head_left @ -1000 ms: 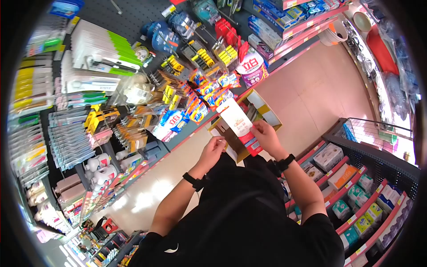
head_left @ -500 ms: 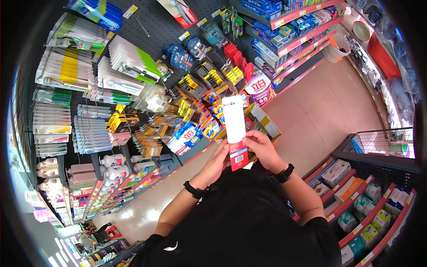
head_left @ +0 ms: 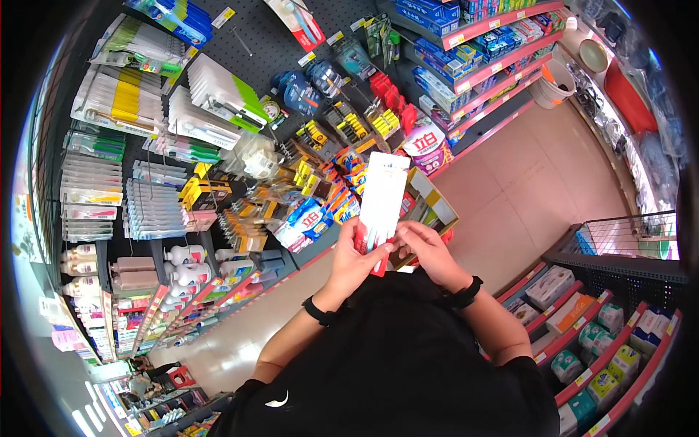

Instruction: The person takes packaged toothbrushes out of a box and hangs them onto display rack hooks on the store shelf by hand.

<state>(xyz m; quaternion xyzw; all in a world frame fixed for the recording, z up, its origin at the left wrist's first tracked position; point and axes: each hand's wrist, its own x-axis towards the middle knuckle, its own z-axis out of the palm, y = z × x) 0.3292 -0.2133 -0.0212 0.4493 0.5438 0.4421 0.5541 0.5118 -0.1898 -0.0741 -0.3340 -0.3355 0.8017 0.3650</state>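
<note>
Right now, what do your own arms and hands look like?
The left hand and right hand are gloveless. Each wrist wears a black band: left band, right band. The black shirt has short sleeves and a small white curved mark.

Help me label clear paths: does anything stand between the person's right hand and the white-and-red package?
Nothing visible does: the right hand is close beside the package, though contact is unclear. The left hand holds the package's lower part from the other side; the open box lies beyond, not between.
</note>
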